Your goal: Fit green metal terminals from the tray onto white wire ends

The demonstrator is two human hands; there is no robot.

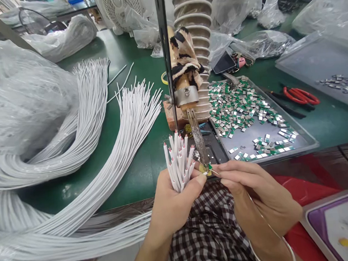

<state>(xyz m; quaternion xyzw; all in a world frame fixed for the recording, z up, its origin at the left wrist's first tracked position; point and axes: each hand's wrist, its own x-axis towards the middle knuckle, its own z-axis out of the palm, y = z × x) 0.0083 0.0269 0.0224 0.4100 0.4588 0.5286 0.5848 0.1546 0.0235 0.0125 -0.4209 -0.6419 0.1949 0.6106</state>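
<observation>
My left hand (177, 203) is closed around a bundle of white cables (179, 162), whose stripped ends with reddish cores point up. Its thumb and finger reach right, holding one cable end near the iron's tip. My right hand (255, 192) is pinched on a thin, silvery solder wire (214, 171), which points at the same spot. A clamped soldering iron (197, 134) hangs tip-down between the hands, its handle wrapped in patterned cloth. Just under the tip sits a small green circuit board (209, 166), partly hidden by fingers; I cannot tell exactly what touches it.
A shallow tray (311, 145) of small green-and-metal boards stands right of the iron, with red-handled pliers (300, 95) beyond. Long white cable bundles (105, 181) cross the left side. A ribbed hose (195, 6) rises behind the iron, and a brick (171, 116) sits at its base.
</observation>
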